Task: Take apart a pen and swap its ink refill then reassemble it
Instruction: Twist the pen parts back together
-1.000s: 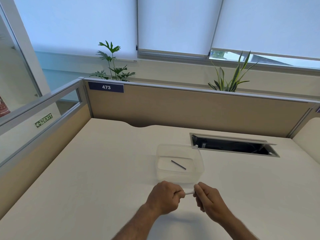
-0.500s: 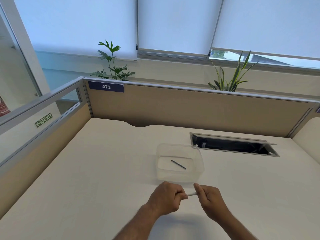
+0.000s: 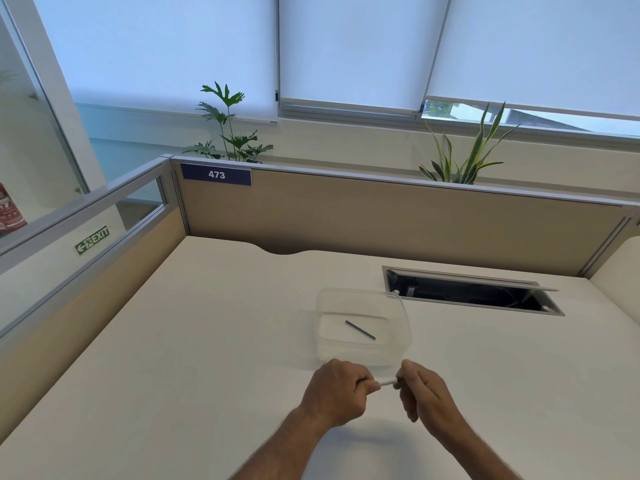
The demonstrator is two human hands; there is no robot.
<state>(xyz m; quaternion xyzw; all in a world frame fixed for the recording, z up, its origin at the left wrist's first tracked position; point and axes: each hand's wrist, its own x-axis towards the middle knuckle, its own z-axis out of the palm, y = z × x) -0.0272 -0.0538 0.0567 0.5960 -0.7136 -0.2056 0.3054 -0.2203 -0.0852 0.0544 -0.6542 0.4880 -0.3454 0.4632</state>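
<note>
Both hands meet low over the near part of the desk (image 3: pixel 207 341), holding a white pen (image 3: pixel 387 382) level between them. The left hand (image 3: pixel 337 393) has its fingers curled round the pen's left end, so its grip is closed on the pen. The right hand (image 3: pixel 424 393) pinches the pen's right end between thumb and fingers, its grip likewise closed on it. Only a short white stretch of the pen shows in the gap between the two hands; the rest is hidden inside them, and whether the pen has come apart cannot be told.

Just beyond the hands sits a clear plastic box (image 3: pixel 401 306), open at the top. A thin dark refill (image 3: pixel 360 329) lies slanted on its floor, apart from the walls.

Farther right, a cable hatch (image 3: pixel 471 294) is open in the desk. A beige partition (image 3: pixel 381 216) runs along the far edge, with a blue label reading 473 (image 3: pixel 216 174) at its left end. Two green plants (image 3: pixel 228 133) rise behind it, below lowered window blinds (image 3: pixel 346 46).
</note>
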